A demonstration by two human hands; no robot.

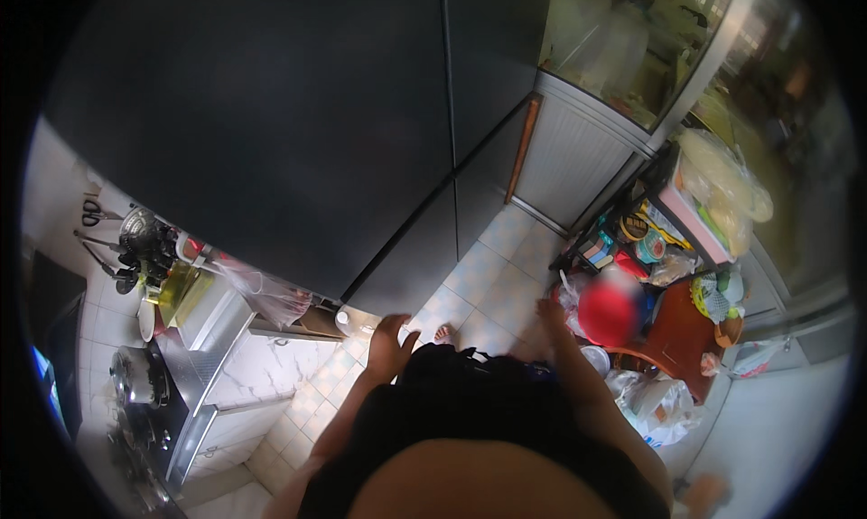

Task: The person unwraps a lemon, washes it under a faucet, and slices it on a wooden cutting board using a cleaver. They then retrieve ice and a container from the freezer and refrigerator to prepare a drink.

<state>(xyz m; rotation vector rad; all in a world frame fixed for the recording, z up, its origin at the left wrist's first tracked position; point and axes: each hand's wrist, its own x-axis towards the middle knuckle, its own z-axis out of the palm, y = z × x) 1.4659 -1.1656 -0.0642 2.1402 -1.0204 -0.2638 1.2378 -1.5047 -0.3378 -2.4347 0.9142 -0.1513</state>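
Observation:
My left hand (391,348) hangs low in front of my body with its thumb apart from the fingers and nothing in it. My right hand (552,316) is lowered on the other side, seen edge-on and blurred; whether its fingers are apart does not show. Beyond both hands rises a large dark refrigerator (271,126) with its doors closed. A round red object (607,310), blurred, lies just right of my right hand, over or beside a brown table (684,329).
At left stand a stove with a steel pot (132,377) and a counter with a dish rack. At right a black shelf (691,227) bears jars and bags, near a white plastic bag (660,410). Tiled floor (484,275) shows between. A glazed metal-framed partition (589,139) stands behind.

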